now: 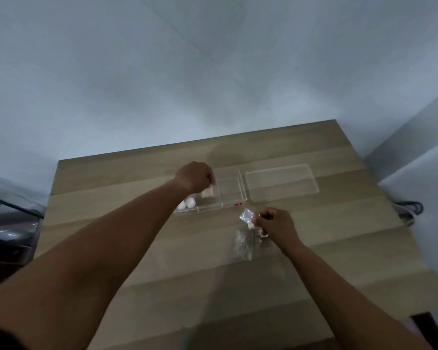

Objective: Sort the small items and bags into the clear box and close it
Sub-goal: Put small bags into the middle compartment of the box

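The clear box [232, 192] stands open in the middle of the wooden table [137, 178]. Its clear lid [281, 183] lies flat to its right. Inside the box, at the left, are white round items [187, 203] and a tan pack [208, 192]. My left hand [195, 176] hovers over the box's left half, fingers curled down on the tan pack; the grip itself is hidden. My right hand [276, 224] is in front of the box, pinching a small shiny bag [248, 216]. Another clear bag [243, 245] lies on the table below it.
A small red-and-white item [263, 233] peeks out under my right hand. A dark cable [410, 207] hangs at the table's right edge. A grey container [10, 221] stands off the table at the left. The wall rises right behind the table.
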The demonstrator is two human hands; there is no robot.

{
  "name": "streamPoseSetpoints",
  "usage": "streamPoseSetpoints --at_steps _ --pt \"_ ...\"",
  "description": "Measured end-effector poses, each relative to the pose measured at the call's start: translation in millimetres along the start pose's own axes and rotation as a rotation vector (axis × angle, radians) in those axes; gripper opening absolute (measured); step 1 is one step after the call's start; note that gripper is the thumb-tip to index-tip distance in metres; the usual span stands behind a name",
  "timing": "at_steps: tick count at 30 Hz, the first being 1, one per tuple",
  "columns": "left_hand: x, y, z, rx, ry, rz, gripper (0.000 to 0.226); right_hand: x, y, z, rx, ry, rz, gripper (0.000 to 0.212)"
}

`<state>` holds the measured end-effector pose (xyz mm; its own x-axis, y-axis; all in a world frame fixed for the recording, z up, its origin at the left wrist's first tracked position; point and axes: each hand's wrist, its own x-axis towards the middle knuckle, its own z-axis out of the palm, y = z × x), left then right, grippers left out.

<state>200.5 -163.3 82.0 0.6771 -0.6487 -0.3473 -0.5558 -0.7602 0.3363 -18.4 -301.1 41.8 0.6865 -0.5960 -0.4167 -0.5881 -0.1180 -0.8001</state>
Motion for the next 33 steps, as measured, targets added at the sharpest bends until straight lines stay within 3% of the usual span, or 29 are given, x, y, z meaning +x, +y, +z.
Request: streamPoseSetpoints --at_steps 4,9,13,19,24,33 --pt "9 1 12 0.163 0.042 0.025 0.020 5 4 -16 -0.053 0.055 -0.042 0.009" --pt "7 -8 18 0.191 0.132 0.057 0.025 13 -10 -18 -0.086 0.042 -0.077 0.026" --pt "-7 -22 11 0.058 0.299 0.040 0.024 25 -41 -2 -0.054 -0.033 -0.123 0.025" --pt "-45 -53 10 -0.268 0.577 -0.247 0.028 51 -93 41 -0.228 -0.098 -0.273 0.014" --pt "-65 -82 37 -0.500 0.462 -0.522 0.049 70 -110 72 -0.532 -0.182 -0.339 0.013" --pt "-74 -79 53 -0.782 0.407 -0.594 0.042 73 -118 96 -0.918 -0.314 -0.450 0.020"
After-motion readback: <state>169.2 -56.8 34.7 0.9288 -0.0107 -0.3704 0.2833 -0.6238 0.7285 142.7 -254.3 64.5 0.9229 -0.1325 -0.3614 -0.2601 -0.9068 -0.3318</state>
